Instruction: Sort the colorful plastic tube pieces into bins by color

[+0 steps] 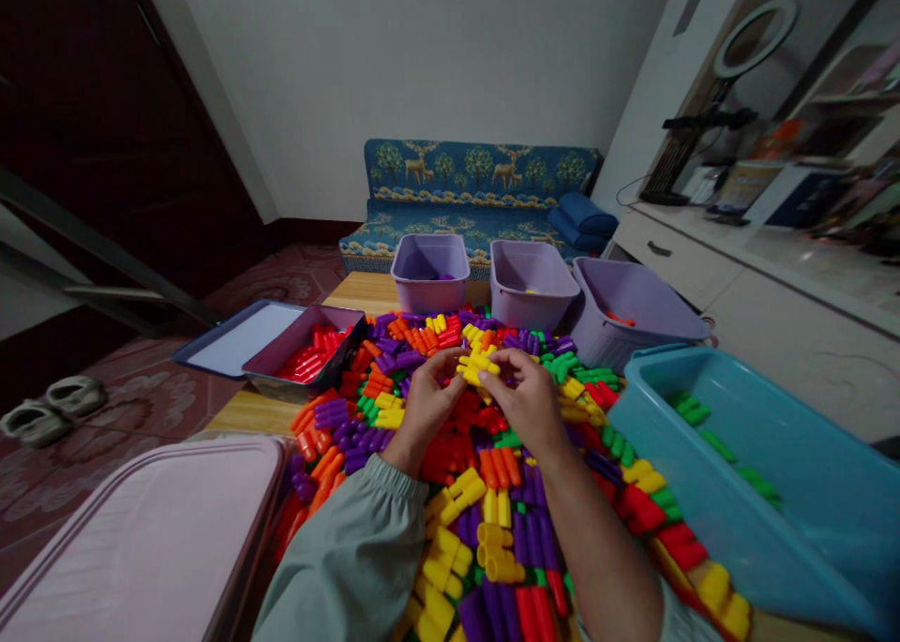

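Note:
Between the fingertips of both hands is a yellow plastic building piece (pixel 478 365) made of joined tubes. My left hand (pixel 434 394) grips its left side, and my right hand (pixel 524 394) pinches its right side. Beneath and around them spreads a thick heap of similar tube-shaped pieces in red, orange (pixel 501 468), yellow (pixel 444 561), green and purple (pixel 532 539). Part of the heap is hidden by my forearms.
Purple bins (pixel 430 291) stand behind the heap, holding few pieces. On the right, a turquoise bin (pixel 745 530) contains green pieces. A box (pixel 257 368) of red pieces sits at left, near a pale lid (pixel 161 539). Behind is a blue sofa (pixel 457 216).

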Demonstrator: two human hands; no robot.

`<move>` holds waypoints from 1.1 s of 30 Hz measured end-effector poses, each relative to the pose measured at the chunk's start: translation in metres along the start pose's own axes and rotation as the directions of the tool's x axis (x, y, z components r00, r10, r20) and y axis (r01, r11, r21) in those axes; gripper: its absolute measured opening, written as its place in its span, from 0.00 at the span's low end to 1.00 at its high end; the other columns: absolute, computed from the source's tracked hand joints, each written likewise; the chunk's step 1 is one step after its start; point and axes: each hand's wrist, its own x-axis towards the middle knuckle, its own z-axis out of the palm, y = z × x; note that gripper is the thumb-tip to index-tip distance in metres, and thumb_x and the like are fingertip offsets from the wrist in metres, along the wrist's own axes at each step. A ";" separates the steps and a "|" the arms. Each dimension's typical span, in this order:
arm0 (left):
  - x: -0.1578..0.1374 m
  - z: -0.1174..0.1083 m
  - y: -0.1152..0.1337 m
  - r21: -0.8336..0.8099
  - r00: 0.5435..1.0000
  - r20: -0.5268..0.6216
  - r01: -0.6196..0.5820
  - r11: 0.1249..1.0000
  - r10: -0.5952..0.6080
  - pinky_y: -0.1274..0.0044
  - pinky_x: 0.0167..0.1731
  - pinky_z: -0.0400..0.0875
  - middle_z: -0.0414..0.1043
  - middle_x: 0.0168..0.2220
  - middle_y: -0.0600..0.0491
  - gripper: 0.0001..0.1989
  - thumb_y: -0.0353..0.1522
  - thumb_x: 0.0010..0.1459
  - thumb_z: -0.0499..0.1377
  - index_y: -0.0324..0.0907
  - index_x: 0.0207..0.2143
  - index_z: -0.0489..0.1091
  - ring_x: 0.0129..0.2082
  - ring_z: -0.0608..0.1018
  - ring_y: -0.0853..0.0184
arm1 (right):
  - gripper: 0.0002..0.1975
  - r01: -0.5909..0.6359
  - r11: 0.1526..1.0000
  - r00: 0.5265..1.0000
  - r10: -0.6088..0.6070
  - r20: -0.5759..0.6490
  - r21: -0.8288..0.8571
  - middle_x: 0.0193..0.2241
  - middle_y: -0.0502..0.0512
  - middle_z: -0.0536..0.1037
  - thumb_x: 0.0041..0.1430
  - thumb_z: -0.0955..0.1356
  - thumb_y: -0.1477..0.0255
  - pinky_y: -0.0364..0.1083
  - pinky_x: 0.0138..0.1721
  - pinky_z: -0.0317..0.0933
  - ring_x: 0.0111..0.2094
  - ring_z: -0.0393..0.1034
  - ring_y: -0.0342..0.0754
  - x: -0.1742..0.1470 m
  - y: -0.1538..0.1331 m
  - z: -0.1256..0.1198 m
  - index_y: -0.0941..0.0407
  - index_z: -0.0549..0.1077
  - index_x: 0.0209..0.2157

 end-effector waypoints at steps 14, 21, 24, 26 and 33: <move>-0.004 0.000 0.009 -0.189 0.995 -0.036 0.082 0.979 -0.090 0.79 0.27 0.73 0.76 0.42 0.46 0.21 0.45 0.57 0.60 0.38 0.44 0.76 0.35 0.77 0.65 | 0.09 -0.143 0.989 0.984 0.139 0.115 0.034 0.31 0.54 0.79 0.49 0.69 0.68 0.46 0.31 0.68 0.31 0.74 0.49 0.000 0.017 0.005 0.55 0.71 0.33; -0.003 0.001 0.001 -0.020 0.998 0.057 0.017 1.000 -0.016 0.77 0.36 0.73 0.78 0.40 0.46 0.23 0.42 0.51 0.67 0.37 0.45 0.74 0.35 0.78 0.65 | 0.08 -0.124 0.992 0.988 0.123 0.097 0.001 0.30 0.53 0.78 0.51 0.69 0.66 0.45 0.30 0.67 0.29 0.74 0.48 0.001 0.017 0.004 0.55 0.71 0.32; -0.001 0.002 -0.002 -0.004 0.998 0.065 0.013 1.000 -0.012 0.77 0.36 0.72 0.78 0.41 0.46 0.22 0.42 0.52 0.66 0.37 0.45 0.74 0.36 0.78 0.65 | 0.09 -0.114 0.993 0.990 0.114 0.089 -0.001 0.30 0.53 0.77 0.51 0.69 0.65 0.45 0.31 0.68 0.30 0.74 0.49 0.000 0.016 0.003 0.55 0.70 0.31; -0.001 0.003 -0.001 -0.037 0.998 0.065 0.019 0.999 -0.016 0.77 0.37 0.72 0.78 0.41 0.47 0.21 0.42 0.52 0.65 0.37 0.44 0.74 0.37 0.78 0.64 | 0.09 -0.097 0.995 0.992 0.097 0.082 -0.006 0.30 0.53 0.77 0.51 0.70 0.66 0.46 0.32 0.68 0.30 0.74 0.49 0.000 0.016 0.004 0.55 0.70 0.32; -0.002 0.003 0.008 -0.181 0.995 0.045 0.093 0.979 -0.086 0.80 0.25 0.70 0.75 0.30 0.53 0.22 0.47 0.51 0.65 0.37 0.38 0.72 0.25 0.75 0.70 | 0.09 -0.098 0.985 0.990 0.082 0.115 0.145 0.32 0.53 0.78 0.52 0.69 0.66 0.46 0.32 0.70 0.31 0.76 0.49 0.000 0.018 0.006 0.54 0.72 0.35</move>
